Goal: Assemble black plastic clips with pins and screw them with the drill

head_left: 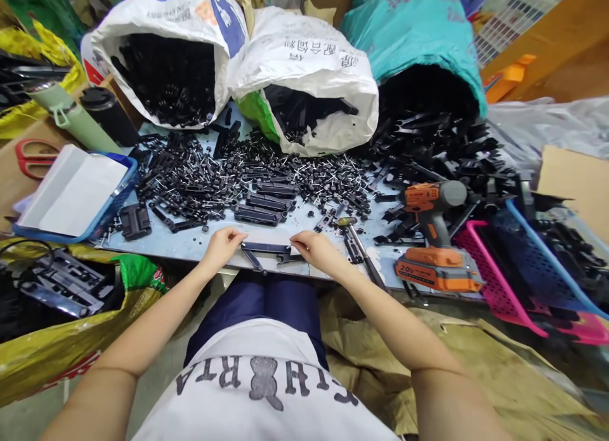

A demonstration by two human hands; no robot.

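While both forearms reach to the near edge of the table [183, 244], the left hand [223, 245] has its grip closed, thumb and forefinger pinched at the left end of a black bracket [267, 247]. The right hand [318, 251] has a closed grip too, pinching at the bracket's right end; whether a tiny piece sits between those fingertips is too small to tell. The bracket lies crosswise at the table's front edge, before the person's lap, with a thin arm slanting from its left end toward the person.

Just beyond it, several black bars [264, 214] lie side by side. Behind and to the left spreads a heap of small parts [190, 182]. Near the right hand lies a tool [360, 245] with a yellow head, and farther right stands an orange drill [432, 231]. At the back, a left sack [164, 16], a middle sack [309, 47] and a teal sack [419, 32] gape toward the person, black pieces inside. On the left, a blue tray [80, 230] carries white paper [73, 190].
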